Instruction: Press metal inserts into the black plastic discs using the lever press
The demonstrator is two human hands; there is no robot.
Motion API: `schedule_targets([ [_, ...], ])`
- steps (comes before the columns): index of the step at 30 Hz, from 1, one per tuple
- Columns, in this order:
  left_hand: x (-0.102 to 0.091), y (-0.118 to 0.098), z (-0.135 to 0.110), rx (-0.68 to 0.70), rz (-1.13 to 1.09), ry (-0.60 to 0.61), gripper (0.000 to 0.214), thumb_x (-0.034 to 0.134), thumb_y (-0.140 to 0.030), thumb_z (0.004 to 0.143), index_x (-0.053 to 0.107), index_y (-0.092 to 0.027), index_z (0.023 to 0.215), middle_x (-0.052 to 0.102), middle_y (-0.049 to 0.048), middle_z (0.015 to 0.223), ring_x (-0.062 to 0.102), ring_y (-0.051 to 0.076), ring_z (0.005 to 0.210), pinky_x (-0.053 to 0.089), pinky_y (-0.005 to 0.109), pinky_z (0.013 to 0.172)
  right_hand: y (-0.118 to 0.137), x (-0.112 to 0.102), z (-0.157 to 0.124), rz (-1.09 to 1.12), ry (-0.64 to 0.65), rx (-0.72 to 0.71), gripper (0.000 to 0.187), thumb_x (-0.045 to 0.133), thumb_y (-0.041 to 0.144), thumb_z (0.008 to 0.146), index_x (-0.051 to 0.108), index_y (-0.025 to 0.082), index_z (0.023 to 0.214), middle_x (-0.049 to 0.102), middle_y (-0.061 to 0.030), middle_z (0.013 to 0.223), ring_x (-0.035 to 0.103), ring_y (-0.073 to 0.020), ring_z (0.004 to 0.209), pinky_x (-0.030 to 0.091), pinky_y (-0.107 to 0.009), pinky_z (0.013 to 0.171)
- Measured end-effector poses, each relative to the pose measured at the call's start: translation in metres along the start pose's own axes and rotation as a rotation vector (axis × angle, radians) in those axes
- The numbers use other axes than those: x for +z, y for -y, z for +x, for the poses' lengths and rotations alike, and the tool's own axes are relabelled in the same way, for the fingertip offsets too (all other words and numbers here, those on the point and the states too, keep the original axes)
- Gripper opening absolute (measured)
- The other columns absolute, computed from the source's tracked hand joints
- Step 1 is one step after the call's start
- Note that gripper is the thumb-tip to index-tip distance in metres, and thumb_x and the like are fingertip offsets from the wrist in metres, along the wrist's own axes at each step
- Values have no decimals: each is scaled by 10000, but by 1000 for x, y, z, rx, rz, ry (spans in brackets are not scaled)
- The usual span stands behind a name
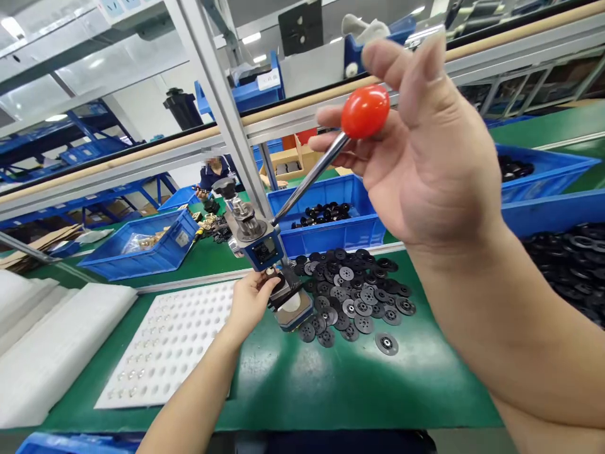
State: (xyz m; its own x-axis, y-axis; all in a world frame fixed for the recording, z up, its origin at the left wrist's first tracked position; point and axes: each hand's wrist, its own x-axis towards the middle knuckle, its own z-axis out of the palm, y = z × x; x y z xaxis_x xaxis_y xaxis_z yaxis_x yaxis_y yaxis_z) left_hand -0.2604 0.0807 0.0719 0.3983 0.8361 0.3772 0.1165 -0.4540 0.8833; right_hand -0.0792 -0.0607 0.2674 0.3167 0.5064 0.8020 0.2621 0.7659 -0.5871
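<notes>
A hand-lever press (248,230) with a blue body stands on the green bench. Its chrome lever (309,180) slants up to the right and ends in a red ball knob (365,112). My right hand (437,151) is raised at the knob, palm showing and fingers spread behind it, not wrapped round it. Down at the press, my left hand (248,304) pinches a small black part (275,282) under the ram; the fingers and the press partly hide it. Right of the press base lies a heap of black discs (350,290), with one disc (386,343) apart in front.
A white foam tray (189,340) with rows of holes and several small clear pieces lies left. Blue bins (331,233) stand behind the press and along the right. A metal frame post (222,94) rises behind. Across the bench is another person (215,170).
</notes>
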Motion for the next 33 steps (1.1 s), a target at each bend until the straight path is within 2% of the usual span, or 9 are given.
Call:
schedule_targets([
  [3,4,2,-2,24,23,-5,266,664,-362,778,745,-160,931,796,93,953,742,262,901,568,357,818,-2,1,-2,104,30,-21,211,396,256,1031,590,199,973,597,54,811,692,-106,839,596,-325,859],
  [6,8,4,-3,32,-24,-3,246,645,-337,790,747,-169,939,797,73,951,740,244,888,566,333,802,-8,-2,-16,82,-14,-102,217,440,271,1031,597,220,891,582,55,725,674,-100,729,602,-334,777],
  [11,14,5,-3,31,-70,-7,209,630,-300,784,761,-172,885,798,63,904,734,239,859,561,323,797,-17,-12,-44,-4,-123,-154,186,548,382,989,658,269,891,569,34,712,657,-133,735,596,-391,812],
  [17,15,5,-4,42,-54,-12,176,631,-279,808,771,-183,855,794,51,876,727,248,874,555,323,807,-30,-27,-71,-9,-241,-144,146,533,236,896,641,237,798,641,-15,722,637,-199,685,571,-495,742],
  [21,17,3,-4,35,-41,-24,177,632,-278,813,778,-187,853,794,44,853,723,249,868,557,309,769,-39,-39,-84,-1,-230,-121,152,541,210,824,674,227,753,653,-45,688,648,-235,682,554,-530,729],
  [28,18,20,-3,10,-67,26,198,644,-291,828,779,-184,926,794,60,883,725,254,848,558,324,779,-55,-51,-106,-33,-225,-121,247,512,311,906,682,222,749,659,-43,704,676,-266,753,546,-531,786],
  [33,16,13,-8,28,-58,8,212,632,-310,841,783,-198,939,799,49,938,728,244,827,563,309,721,-60,-55,-123,-96,-168,-113,230,502,237,899,662,216,735,689,-42,750,705,-264,836,560,-525,821],
])
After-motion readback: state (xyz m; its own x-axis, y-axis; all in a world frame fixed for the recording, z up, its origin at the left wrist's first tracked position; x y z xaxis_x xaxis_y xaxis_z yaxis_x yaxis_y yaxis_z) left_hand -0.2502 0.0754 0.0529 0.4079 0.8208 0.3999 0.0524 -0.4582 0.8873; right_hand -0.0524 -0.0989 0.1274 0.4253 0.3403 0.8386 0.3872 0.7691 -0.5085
